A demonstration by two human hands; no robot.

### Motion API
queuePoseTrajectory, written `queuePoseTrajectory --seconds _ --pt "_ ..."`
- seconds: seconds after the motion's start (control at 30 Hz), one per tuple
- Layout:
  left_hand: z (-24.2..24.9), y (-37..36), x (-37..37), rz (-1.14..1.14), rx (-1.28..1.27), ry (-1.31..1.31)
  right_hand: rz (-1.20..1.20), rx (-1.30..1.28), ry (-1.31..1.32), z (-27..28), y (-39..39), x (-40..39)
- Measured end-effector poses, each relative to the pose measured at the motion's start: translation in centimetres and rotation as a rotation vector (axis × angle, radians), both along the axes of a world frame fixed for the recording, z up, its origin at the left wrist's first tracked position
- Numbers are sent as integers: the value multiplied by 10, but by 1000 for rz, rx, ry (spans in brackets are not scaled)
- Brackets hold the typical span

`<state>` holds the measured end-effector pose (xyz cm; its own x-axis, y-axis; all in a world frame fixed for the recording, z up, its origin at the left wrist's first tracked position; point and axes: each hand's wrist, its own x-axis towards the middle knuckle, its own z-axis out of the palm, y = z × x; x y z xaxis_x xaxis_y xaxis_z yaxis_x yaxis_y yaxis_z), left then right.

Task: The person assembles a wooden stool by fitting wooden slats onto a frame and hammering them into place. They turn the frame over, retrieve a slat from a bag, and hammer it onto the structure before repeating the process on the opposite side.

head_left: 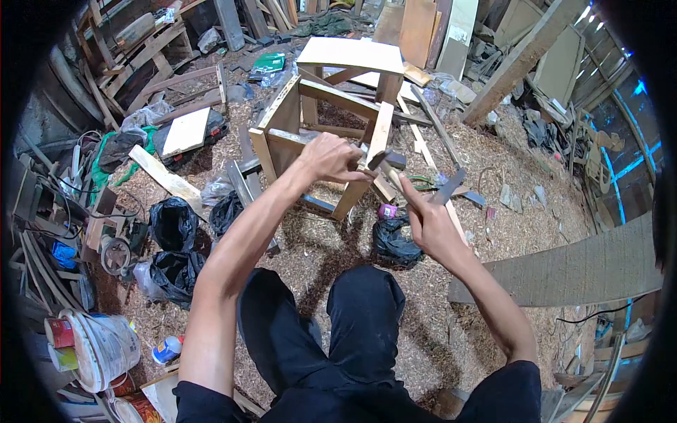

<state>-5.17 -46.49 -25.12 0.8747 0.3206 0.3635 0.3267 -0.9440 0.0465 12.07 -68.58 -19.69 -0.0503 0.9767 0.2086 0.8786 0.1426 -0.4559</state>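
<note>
From my remote seat I see the shaving-strewn floor [310, 243] bearing the wooden frame [283, 111], stood just beyond the knees [364, 310], probably for easy reach. My left hand [328, 156] lies over its near corner, likely steadying it — whether that grip pinches, I cannot tell. My right hand [436, 231] closes round the hammer's [395, 178] handle, seemingly for control — a grey blade [448, 186] shows beside it

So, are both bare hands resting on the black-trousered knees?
No, the left hand is at the brown wooden frame and the right hand grips a wooden-handled tool.
</note>
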Motion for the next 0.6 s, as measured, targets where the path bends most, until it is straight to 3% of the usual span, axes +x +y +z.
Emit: queuePoseTrajectory --seconds 0.1,0.23,0.3,0.37,0.43,0.5,0.57,0.6 --pt "-6 4 0 -37 20 -75 -80 -196 3 34 2 0" --pt "3 1 -2 -14 28 8 -142 169 210 43 -1 -13" --pt "3 1 -1 -7 -43 25 -92 92 242 16 4 -1" --pt "-1 1 3 -20 -21 -34 -20 -72 -112 13 8 5" --pt "2 3 0 7 13 22 -89 -204 -18 36 7 -3" --pt "0 1 1 -4 34 3 -127 122 223 41 5 -5" --pt "-1 1 0 -5 92 -50 -190 140 273 25 2 -9" --pt "0 3 0 -20 -55 41 -132 70 109 5 3 -4"
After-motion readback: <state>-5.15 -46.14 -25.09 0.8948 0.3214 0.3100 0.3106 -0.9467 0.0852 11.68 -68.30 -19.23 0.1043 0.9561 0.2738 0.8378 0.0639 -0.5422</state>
